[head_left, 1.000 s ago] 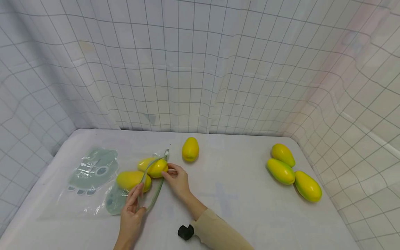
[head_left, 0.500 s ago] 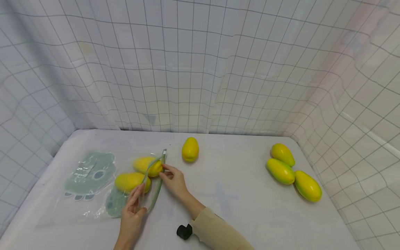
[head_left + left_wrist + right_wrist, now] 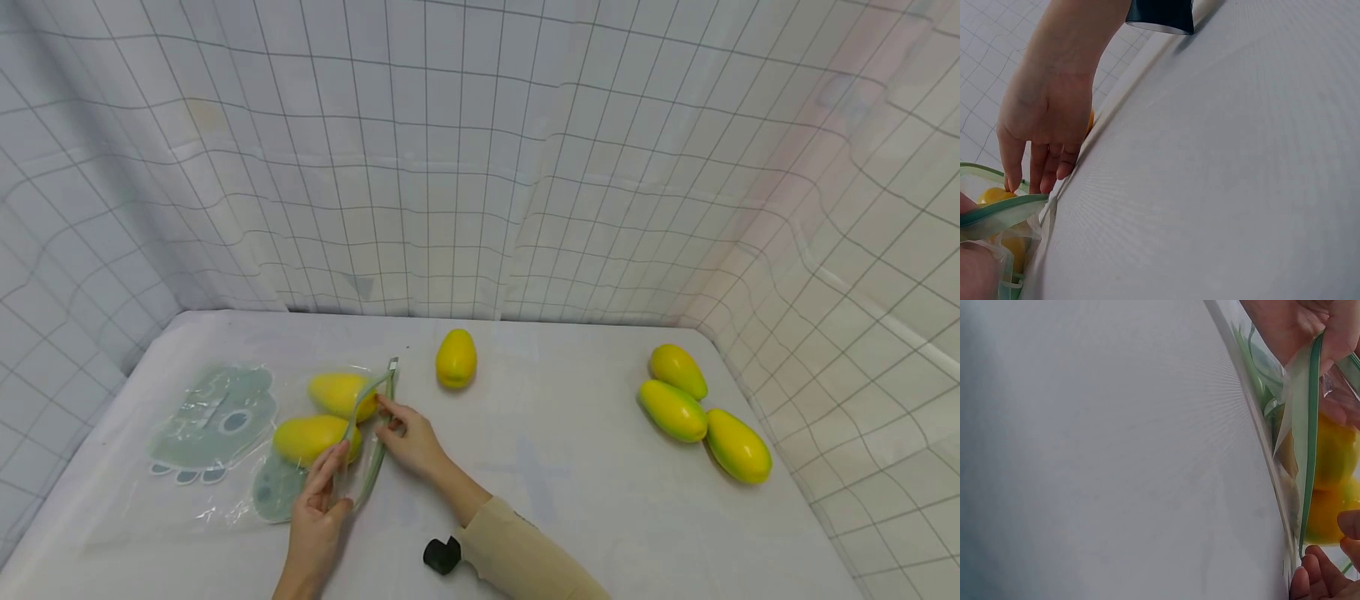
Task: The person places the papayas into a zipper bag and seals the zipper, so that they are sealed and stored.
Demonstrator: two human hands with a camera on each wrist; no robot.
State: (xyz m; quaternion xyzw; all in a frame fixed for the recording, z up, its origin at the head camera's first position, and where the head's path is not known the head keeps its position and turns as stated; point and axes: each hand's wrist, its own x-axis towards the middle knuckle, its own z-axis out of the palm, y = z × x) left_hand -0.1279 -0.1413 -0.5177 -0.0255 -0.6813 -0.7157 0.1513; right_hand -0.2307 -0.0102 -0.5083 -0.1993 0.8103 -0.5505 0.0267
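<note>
A clear zip bag (image 3: 217, 512) with a green dinosaur print lies on the left of the table, its mouth facing right. Two yellow mangoes are inside: the nearer mango (image 3: 307, 439) and the farther mango (image 3: 333, 393), whose right end is by the opening. My left hand (image 3: 317, 517) pinches the near part of the green-edged mouth and keeps it spread, as the right wrist view also shows. With fingers extended into the mouth, my right hand (image 3: 416, 442) touches the end of the farther mango; its thumb stands apart, near the lower green edge.
One loose mango (image 3: 456, 359) stands beyond my right hand. At the far right lie three more: a back mango (image 3: 678, 372), a greener mango (image 3: 672, 411) and a front mango (image 3: 738, 446). A black object (image 3: 442, 556) sits by my right sleeve. Grid-patterned curtains (image 3: 480, 208) surround the white table.
My right hand has moved left, pushing the farther mango deeper into the bag, and its fingers have loosened from around the fruit. My left hand keeps its hold on the mouth.
</note>
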